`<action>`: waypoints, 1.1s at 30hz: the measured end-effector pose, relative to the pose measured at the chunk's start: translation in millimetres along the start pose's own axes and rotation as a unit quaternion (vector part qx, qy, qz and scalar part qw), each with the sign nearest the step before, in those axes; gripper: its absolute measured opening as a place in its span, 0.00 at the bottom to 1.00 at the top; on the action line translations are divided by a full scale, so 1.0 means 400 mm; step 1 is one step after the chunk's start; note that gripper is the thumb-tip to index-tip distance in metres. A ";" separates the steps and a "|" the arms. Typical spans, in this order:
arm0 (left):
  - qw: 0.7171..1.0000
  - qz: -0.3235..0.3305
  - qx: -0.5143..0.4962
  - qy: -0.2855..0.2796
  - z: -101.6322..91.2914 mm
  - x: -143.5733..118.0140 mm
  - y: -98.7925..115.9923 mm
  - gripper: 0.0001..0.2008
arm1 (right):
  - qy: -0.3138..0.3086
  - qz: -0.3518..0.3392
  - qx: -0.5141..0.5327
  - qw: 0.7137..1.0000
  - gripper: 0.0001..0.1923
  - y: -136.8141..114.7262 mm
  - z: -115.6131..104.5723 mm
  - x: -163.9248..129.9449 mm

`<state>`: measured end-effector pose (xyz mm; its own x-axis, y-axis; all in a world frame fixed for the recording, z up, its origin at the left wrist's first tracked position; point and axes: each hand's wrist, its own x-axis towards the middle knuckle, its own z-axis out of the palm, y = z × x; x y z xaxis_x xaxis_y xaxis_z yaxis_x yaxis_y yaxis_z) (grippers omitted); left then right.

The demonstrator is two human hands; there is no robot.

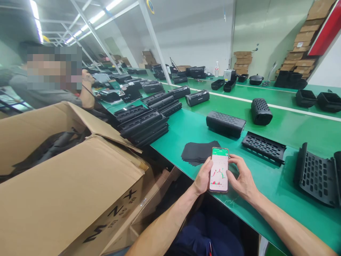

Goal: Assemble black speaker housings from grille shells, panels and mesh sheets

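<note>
One phone [219,170] is held upright over the near edge of the green desk [279,128], its lit screen showing a chart. The left hand [203,176] cups its left side, thumb along the edge and fingers curled behind it; the right hand [241,176] steadies the right side, fingers [234,159] bent around the top corner and the thumb resting near the screen. Both hands grip the phone loosely rather than pinching it.

Just behind the phone lies one stack of dark sheets [198,152]. Beyond it stand two perforated black housings [226,123], one long and one rounded [261,111]. Two flat perforated grilles lie to the right: one [263,147] near the right hand, one larger [317,176] by the desk's right edge. A stack of black panels [145,126] sits at the left, beside one open cardboard box [71,177]. Bare green surface lies between phone and housings.
</note>
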<state>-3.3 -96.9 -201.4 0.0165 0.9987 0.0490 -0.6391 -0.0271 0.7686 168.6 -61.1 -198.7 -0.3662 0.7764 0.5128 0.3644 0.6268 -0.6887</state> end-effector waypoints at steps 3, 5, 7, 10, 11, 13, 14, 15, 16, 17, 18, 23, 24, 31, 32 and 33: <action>1.000 -0.007 -0.007 -0.004 0.001 -0.001 0.002 0.27 | -0.020 -0.008 -0.006 1.000 0.21 0.000 -0.002 -0.001; 1.000 -0.017 -0.011 -0.014 -0.001 -0.002 0.002 0.28 | -0.046 -0.029 -0.018 0.998 0.26 -0.002 -0.005 -0.002; 1.000 -0.016 -0.013 -0.017 -0.003 -0.002 0.000 0.28 | -0.084 -0.054 -0.030 0.995 0.33 -0.004 -0.011 -0.001; 1.000 -0.002 -0.014 -0.006 -0.003 0.000 -0.001 0.27 | -0.138 -0.079 -0.039 0.986 0.42 -0.005 -0.021 0.001; 1.000 0.000 -0.014 -0.002 -0.003 0.000 -0.001 0.27 | -0.152 -0.085 -0.040 0.984 0.44 -0.004 -0.025 0.001; 1.000 0.003 -0.017 0.000 -0.001 0.002 -0.001 0.27 | -0.174 -0.090 -0.045 0.980 0.45 -0.003 -0.030 0.003; 1.000 0.005 -0.018 0.000 0.000 0.002 -0.001 0.27 | -0.183 -0.091 -0.048 0.978 0.46 -0.003 -0.032 0.003; 1.000 0.007 -0.021 -0.001 0.000 0.002 -0.002 0.27 | -0.188 -0.093 -0.050 0.976 0.46 -0.003 -0.033 0.003; 1.000 0.010 -0.025 -0.002 0.001 0.002 -0.002 0.27 | -0.193 -0.094 -0.053 0.975 0.47 -0.004 -0.034 0.004; 1.000 0.011 -0.027 -0.003 0.001 0.002 -0.002 0.27 | -0.196 -0.096 -0.055 0.974 0.48 -0.005 -0.035 0.004; 0.999 0.011 -0.030 -0.004 0.000 0.002 -0.002 0.27 | -0.201 -0.098 -0.058 0.973 0.49 -0.006 -0.035 0.004; 0.999 0.013 -0.030 -0.001 0.000 0.001 -0.002 0.27 | -0.216 -0.096 -0.077 0.969 0.52 -0.007 -0.037 0.004; 0.999 0.015 -0.030 0.001 0.000 0.001 -0.002 0.27 | -0.215 -0.097 -0.080 0.969 0.52 -0.006 -0.037 0.003; 0.999 0.013 -0.032 -0.002 0.000 0.002 -0.003 0.26 | -0.209 -0.097 -0.083 0.970 0.52 -0.002 -0.034 0.000; 0.999 0.014 -0.031 -0.002 0.000 0.002 -0.003 0.26 | -0.208 -0.095 -0.083 0.970 0.52 -0.003 -0.035 0.000; 0.999 0.015 -0.029 -0.001 0.000 0.002 -0.003 0.26 | -0.208 -0.094 -0.083 0.970 0.52 -0.003 -0.035 0.000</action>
<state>-2.7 -96.0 -202.5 -0.0014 0.9974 0.0725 -0.6832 -0.0539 0.7283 180.1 -61.1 -190.7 -0.7415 0.5747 0.3462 0.3774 0.7840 -0.4929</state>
